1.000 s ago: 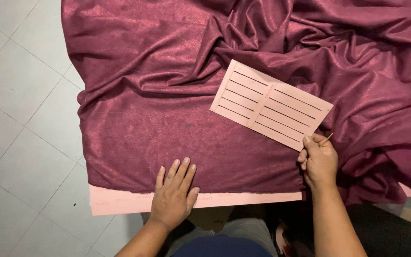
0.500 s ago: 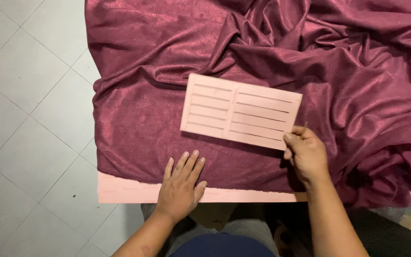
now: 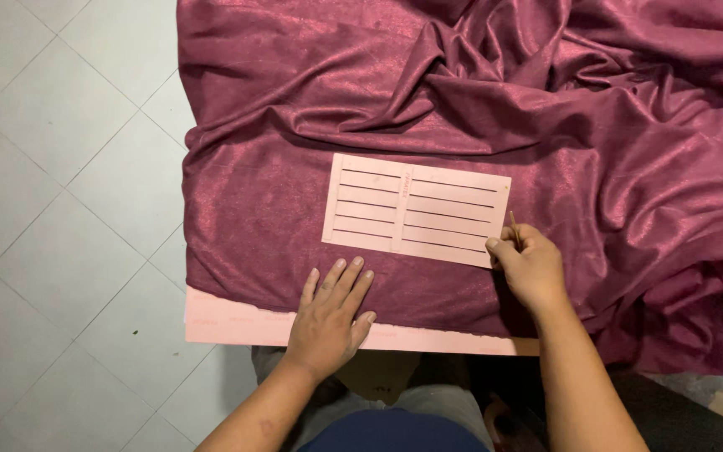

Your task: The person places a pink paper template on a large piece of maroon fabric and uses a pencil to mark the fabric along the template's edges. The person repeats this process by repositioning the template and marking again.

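Fabric: a maroon fabric [image 3: 278, 209] with a faint sheen is spread flat near the person and heaped in deep folds farther away and to the right.
Template: a pale pink template card [image 3: 416, 209], ruled with dark slot lines in two columns, is laid flat on the smooth part of the fabric, slightly tilted.
Left hand: the left hand [image 3: 332, 314] is laid palm down, fingers extended and slightly spread, on the fabric just below the template's lower left corner; nothing is gripped.
Right hand: the right hand [image 3: 529, 264] is curled, its fingertips touching the template's lower right corner.
Stick: a thin stick [image 3: 513, 226], possibly a pencil or marking tool, is pinched in the right hand and projects upward beside the template's right edge; its tip is too small to be identified.
Board: a pink board [image 3: 228, 322] is seen beneath the fabric, exposed as a strip below the template, under the left wrist.
Floor: a light grey tiled floor [image 3: 69, 167] is seen well to the left of the template.
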`<control>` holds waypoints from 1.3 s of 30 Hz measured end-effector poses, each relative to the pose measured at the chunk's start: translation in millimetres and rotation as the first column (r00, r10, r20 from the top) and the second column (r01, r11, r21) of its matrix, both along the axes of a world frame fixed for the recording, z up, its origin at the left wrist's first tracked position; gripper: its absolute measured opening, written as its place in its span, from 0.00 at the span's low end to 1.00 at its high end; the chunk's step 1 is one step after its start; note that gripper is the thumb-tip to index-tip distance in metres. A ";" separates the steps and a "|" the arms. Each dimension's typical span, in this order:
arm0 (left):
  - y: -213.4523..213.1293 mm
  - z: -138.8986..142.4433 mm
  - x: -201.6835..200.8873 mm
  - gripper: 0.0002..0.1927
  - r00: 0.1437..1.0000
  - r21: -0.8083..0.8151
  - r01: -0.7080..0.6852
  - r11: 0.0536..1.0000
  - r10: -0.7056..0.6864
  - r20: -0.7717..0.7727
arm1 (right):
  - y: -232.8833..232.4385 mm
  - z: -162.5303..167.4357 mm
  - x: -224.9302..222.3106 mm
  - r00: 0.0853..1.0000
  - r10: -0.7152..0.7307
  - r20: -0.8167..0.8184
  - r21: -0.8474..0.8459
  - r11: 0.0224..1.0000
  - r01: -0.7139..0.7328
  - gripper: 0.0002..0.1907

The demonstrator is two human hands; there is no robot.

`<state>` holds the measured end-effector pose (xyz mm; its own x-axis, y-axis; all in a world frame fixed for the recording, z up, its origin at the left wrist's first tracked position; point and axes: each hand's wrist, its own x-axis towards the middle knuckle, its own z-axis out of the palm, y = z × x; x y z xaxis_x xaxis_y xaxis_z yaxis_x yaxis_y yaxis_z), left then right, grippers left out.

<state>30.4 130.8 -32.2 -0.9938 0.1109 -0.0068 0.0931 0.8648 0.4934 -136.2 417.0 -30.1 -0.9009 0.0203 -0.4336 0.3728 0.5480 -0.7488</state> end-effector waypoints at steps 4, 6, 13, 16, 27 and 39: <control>-1.8 -1.3 3.2 0.30 1.000 0.018 -0.005 1.000 0.005 -0.008 | -2.8 -3.6 -0.9 0.998 -0.063 0.000 -0.083 0.995 0.063 0.07; -2.6 -1.5 4.7 0.29 0.999 0.019 -0.009 1.000 0.009 -0.034 | -2.4 -5.5 -2.7 0.998 -0.066 0.007 -0.081 0.995 0.066 0.08; -5.3 -1.3 5.3 0.29 0.999 0.043 -0.012 0.999 0.013 -0.031 | 33.0 -10.8 -2.5 0.976 -0.217 0.018 -0.427 0.881 0.204 0.09; -7.1 -1.2 7.0 0.28 0.999 0.051 -0.008 0.999 0.010 -0.039 | 55.7 -9.9 1.9 0.957 -0.284 -0.061 -0.540 0.816 0.208 0.08; -28.8 -0.6 29.2 0.15 0.991 0.237 -0.078 0.968 0.102 -0.088 | 61.8 -14.2 1.8 0.879 -0.466 -0.100 -0.255 0.866 0.430 0.10; -130.4 -3.3 7.6 0.39 0.578 -0.068 -0.811 0.581 0.814 0.052 | 63.3 -21.6 3.2 0.900 -0.395 -0.182 -0.120 0.918 0.379 0.10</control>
